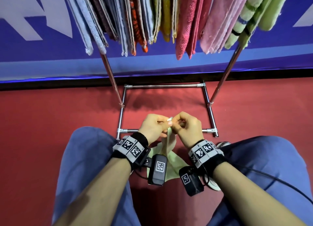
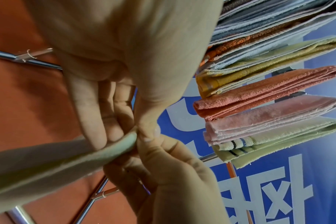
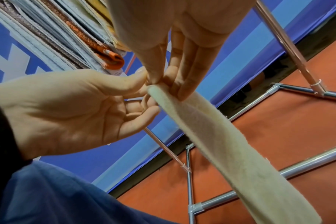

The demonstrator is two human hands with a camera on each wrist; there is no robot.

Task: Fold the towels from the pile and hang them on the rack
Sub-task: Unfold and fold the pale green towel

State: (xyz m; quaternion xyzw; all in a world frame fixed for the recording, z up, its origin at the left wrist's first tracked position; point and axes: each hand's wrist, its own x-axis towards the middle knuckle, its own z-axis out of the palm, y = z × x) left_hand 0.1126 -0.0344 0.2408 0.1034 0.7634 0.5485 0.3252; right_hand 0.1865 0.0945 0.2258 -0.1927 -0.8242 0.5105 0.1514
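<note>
Head view: left hand [image 1: 153,126] and right hand [image 1: 188,126] pinching one towel [image 1: 171,141] corner together, cloth trailing down toward lap, below rack [image 1: 210,130].

We saw a red carpet [image 1: 50,124] covering the floor from the near edge to a black strip [image 1: 67,83] at the foot of the far wall. Above that strip hung a blue banner [image 1: 42,56] bearing large white characters [image 1: 33,22], cut off at the left and the far right. Blue trousers [image 1: 88,158] filled the near foreground on both sides, knees apart. A white shoe [image 1: 223,143] showed just beside the right knee, and a thin black cable [image 1: 274,178] trailed across the right trouser leg.
</note>
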